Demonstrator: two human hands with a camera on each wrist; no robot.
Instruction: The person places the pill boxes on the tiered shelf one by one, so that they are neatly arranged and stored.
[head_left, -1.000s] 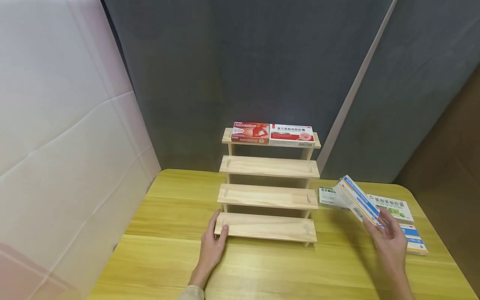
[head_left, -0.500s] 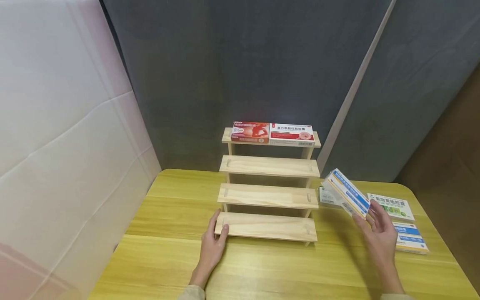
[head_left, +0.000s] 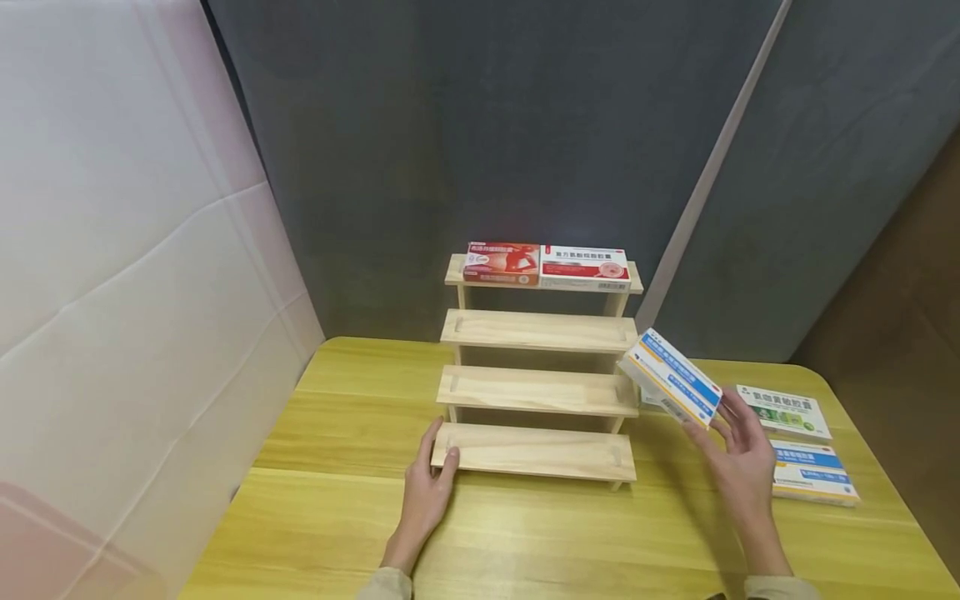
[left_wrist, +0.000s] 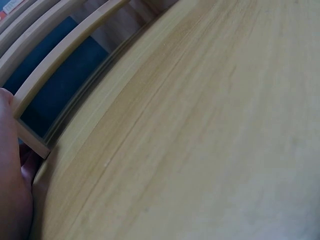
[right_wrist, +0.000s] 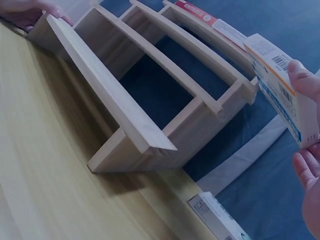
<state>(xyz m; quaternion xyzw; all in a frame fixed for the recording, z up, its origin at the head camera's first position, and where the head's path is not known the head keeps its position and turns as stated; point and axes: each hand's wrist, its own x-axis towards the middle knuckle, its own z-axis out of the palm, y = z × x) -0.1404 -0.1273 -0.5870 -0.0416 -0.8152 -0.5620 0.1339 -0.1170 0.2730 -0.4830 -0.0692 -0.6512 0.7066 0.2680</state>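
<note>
A four-step wooden display rack (head_left: 536, 450) stands mid-table. My left hand (head_left: 429, 492) grips the left end of its lowest step, thumb on top of the board. In the left wrist view that hand (left_wrist: 12, 185) shows only at the left edge, beside the rack. My right hand (head_left: 738, 467) pinches a white medicine box (head_left: 671, 379) with blue and orange stripes by its right end. The box is tilted in the air, just right of the two middle steps. In the right wrist view, thumb and fingers hold the box (right_wrist: 275, 75) from opposite sides.
On the top step lie a red medicine box (head_left: 501, 262) and a white-and-red one (head_left: 585, 268). To the right, a white-and-green box (head_left: 783, 412) and another blue-striped box (head_left: 813, 473) lie on the table (head_left: 330, 433). Behind the held box, a further box (right_wrist: 220, 217) is mostly hidden.
My right hand has moved left with the striped box, toward the rack, uncovering more of the blue-striped box on the table. My left hand has stayed on the lowest step.
</note>
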